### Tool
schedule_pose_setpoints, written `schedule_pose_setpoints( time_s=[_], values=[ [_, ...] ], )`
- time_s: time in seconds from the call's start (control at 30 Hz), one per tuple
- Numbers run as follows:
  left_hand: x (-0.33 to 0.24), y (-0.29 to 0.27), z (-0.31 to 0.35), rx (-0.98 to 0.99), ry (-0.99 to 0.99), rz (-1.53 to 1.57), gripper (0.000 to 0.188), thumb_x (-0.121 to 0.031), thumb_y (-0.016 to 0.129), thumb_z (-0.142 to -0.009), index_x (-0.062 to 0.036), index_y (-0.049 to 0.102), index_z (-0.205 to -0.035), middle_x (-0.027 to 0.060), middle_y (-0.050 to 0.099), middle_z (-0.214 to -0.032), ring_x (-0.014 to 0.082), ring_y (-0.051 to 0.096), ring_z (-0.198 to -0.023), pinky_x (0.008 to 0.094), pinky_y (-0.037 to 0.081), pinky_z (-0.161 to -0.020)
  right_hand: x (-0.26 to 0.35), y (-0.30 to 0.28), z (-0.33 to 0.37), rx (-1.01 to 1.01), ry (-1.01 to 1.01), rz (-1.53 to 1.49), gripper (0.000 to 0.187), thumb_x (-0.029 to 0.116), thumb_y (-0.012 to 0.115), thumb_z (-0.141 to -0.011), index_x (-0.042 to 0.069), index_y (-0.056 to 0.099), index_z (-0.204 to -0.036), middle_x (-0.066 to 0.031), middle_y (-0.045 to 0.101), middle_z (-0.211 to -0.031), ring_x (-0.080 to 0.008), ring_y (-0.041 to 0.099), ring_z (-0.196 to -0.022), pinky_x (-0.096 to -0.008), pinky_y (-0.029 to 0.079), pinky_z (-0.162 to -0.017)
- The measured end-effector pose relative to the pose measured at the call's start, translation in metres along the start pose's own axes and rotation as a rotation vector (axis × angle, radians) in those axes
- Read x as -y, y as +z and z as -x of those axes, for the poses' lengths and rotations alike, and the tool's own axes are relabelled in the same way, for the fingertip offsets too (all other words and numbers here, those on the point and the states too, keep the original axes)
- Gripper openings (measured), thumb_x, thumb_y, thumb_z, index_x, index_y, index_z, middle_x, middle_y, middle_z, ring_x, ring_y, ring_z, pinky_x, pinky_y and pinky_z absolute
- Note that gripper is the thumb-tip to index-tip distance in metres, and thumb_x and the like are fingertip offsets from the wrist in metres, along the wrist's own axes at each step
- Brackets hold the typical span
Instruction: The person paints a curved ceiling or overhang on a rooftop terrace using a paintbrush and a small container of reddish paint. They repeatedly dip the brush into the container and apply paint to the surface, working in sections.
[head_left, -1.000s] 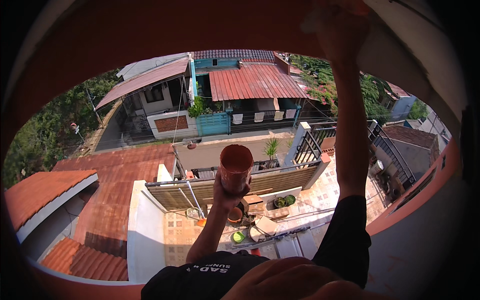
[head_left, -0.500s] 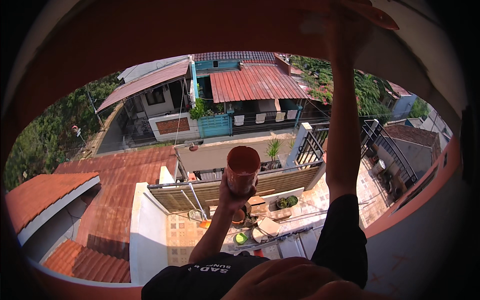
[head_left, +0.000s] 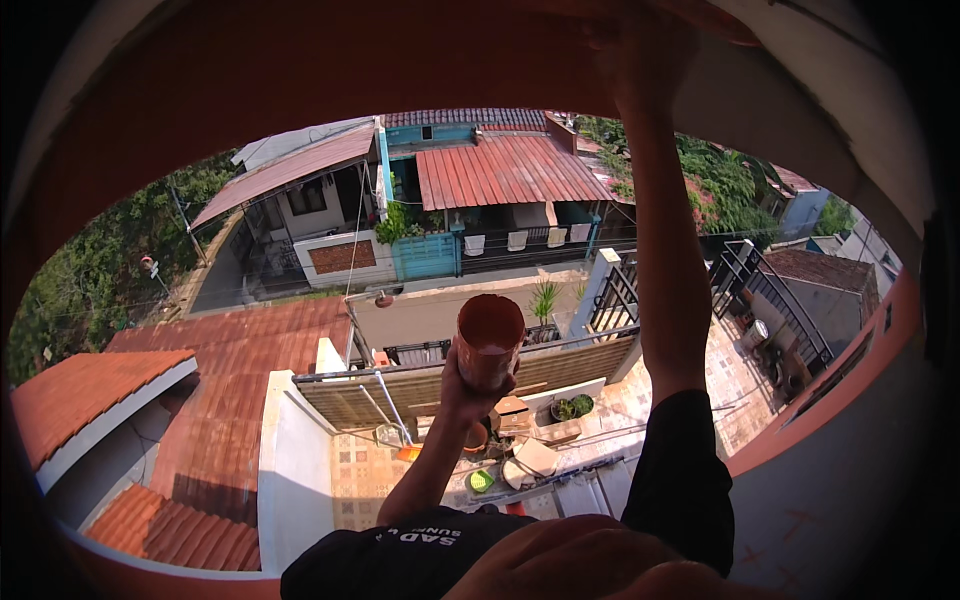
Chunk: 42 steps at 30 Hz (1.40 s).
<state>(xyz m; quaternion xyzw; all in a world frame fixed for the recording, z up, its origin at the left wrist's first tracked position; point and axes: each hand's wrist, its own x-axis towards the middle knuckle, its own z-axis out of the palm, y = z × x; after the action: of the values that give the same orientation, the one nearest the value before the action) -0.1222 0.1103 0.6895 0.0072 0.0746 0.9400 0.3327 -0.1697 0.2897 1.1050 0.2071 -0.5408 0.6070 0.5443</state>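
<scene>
The right hand (head_left: 650,65) has shifted leftward at top, apparently working overhead, grip unclear; the left hand (head_left: 465,390) clasps a red container (head_left: 489,350), best kept steady next.

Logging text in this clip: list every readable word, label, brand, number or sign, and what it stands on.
Black shirt: white lettering in two lines, partly legible; printed words are not copied here.
Small round roadside fixture by the trees: too small to read.
Reddish container in the left hand: no lettering visible.
</scene>
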Motion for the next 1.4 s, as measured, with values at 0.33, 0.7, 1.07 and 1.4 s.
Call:
schedule_pose_setpoints(
  time_s=[0.33,0.7,1.07,1.4],
  values=[
    [-0.007,-0.008,0.010,-0.015,-0.024,0.041,0.057,-0.056,0.051,-0.090,-0.0185,0.047,-0.133,0.0081,0.054,-0.127,0.0299,0.052,-0.114,0.0442,0.049,-0.084,-0.011,-0.036,0.005,-0.045,-1.198,0.456,0.019,0.009,0.072,-0.082,0.002,0.070,-0.099,-0.0112,0.071,-0.101,-0.0238,0.071,-0.086,-0.0309,0.058,-0.067],
    [-0.007,-0.010,0.010,-0.032,-0.011,0.032,0.059,-0.060,0.051,-0.090,-0.0183,0.048,-0.133,0.0105,0.057,-0.124,0.0284,0.057,-0.109,0.0456,0.050,-0.082,0.016,0.024,-0.004,0.501,-1.183,-0.046,0.020,0.015,0.066,-0.089,0.005,0.070,-0.105,-0.0158,0.069,-0.104,-0.0264,0.068,-0.086,-0.0288,0.059,-0.068],
    [-0.003,-0.018,0.007,0.005,-0.035,0.072,0.055,-0.053,0.049,-0.091,-0.0185,0.046,-0.134,0.0080,0.052,-0.129,0.0324,0.050,-0.115,0.0445,0.049,-0.085,0.007,-0.037,-0.032,0.226,-1.274,0.512,0.019,0.009,0.068,-0.083,0.007,0.070,-0.102,-0.0102,0.070,-0.103,-0.0246,0.068,-0.086,-0.0326,0.058,-0.067],
    [-0.008,-0.019,0.016,-0.024,0.022,0.049,0.058,-0.056,0.049,-0.090,-0.0181,0.047,-0.134,0.0073,0.052,-0.129,0.0319,0.051,-0.114,0.0419,0.051,-0.079,0.027,0.014,-0.008,0.216,-1.289,0.576,0.023,0.010,0.070,-0.076,0.008,0.070,-0.099,-0.0074,0.070,-0.102,-0.0242,0.068,-0.088,-0.0356,0.057,-0.070]
  ],
)
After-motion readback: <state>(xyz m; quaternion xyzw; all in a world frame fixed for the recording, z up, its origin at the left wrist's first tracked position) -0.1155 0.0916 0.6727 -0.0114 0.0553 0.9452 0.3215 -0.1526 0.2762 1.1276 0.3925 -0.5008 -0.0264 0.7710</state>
